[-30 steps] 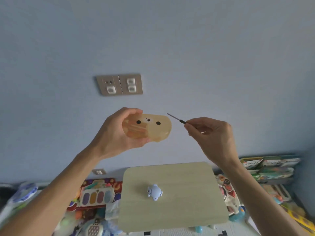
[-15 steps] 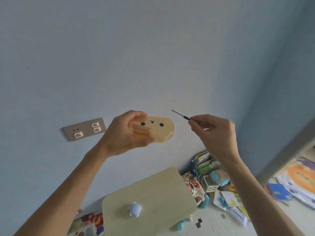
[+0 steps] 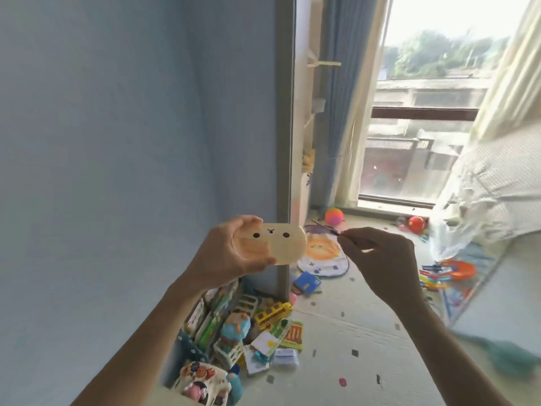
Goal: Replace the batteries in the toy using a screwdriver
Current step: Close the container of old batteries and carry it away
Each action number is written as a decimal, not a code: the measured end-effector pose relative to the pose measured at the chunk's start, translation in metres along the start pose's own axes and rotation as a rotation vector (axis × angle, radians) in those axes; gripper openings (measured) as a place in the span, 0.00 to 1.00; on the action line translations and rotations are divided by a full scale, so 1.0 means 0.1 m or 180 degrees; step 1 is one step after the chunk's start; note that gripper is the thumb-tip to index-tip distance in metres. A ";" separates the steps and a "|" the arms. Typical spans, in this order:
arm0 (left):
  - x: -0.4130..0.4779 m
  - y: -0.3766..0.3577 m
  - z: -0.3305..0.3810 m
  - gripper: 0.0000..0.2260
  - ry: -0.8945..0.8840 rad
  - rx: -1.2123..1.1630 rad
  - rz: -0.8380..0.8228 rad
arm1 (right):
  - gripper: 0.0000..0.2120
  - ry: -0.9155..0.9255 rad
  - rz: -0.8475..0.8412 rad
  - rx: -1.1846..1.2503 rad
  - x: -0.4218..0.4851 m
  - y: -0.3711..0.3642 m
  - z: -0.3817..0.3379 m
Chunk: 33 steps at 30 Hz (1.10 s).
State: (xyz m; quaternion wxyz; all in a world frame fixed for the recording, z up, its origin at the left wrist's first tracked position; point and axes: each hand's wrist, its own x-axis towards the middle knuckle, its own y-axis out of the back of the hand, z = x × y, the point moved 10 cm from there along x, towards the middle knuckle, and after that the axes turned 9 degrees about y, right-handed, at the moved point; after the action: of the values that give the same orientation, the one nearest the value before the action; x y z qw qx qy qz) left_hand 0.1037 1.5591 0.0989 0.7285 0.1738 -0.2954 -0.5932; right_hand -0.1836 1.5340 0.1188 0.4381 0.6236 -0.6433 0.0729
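A pale blue painted wall [image 3: 102,142] fills the left half of the view and ends at a grey upright frame [image 3: 285,112]. To the right of it, a bright window [image 3: 409,127] shows trees and rooftops, with a blue curtain [image 3: 336,112] hanging along its left side. A bed under a white checked cover [image 3: 497,186] takes up the right edge. Below lies a pale speckled floor mat [image 3: 366,332]. A heap of colourful plastic toys and picture books [image 3: 234,332] sits against the foot of the wall, and a round white cloth with an orange lion face [image 3: 322,253] lies nearer the window.

Both arms are raised in mid-air. The left hand [image 3: 225,253] holds the tan, rounded oblong plastic toy [image 3: 281,244], with its fingers curled over the top edge and the thumb under the bottom. The toy's face, with 2 black dot eyes, is turned to the camera. The right hand [image 3: 383,259] pinches the thin dark screwdriver [image 3: 325,227] between thumb and fingers. Its shaft slants up and left toward the toy, just beside it but apart. The shaft is blurred, so the tip's shape cannot be told.
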 end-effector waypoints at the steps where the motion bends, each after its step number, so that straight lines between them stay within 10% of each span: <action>1: 0.22 -0.23 0.13 0.35 -0.0091 -0.0040 -0.0092 | 0.17 -0.0013 0.0054 -0.0057 0.08 0.17 0.19; 13: 2.52 -2.09 1.15 0.39 -0.0607 -0.0236 -0.0657 | 0.06 -0.0149 0.0474 -0.0560 1.38 1.23 2.30; 33: 7.82 -4.13 0.91 0.37 -0.0823 -0.0335 -0.0822 | 0.03 -0.0671 0.0614 -0.0643 4.98 0.82 6.14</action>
State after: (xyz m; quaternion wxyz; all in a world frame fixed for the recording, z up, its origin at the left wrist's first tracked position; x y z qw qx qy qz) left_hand -0.1739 0.7141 0.0948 0.6104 0.0943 -0.3304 -0.7137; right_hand -0.4643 0.7908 0.1103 0.4197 0.5159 -0.7466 -0.0162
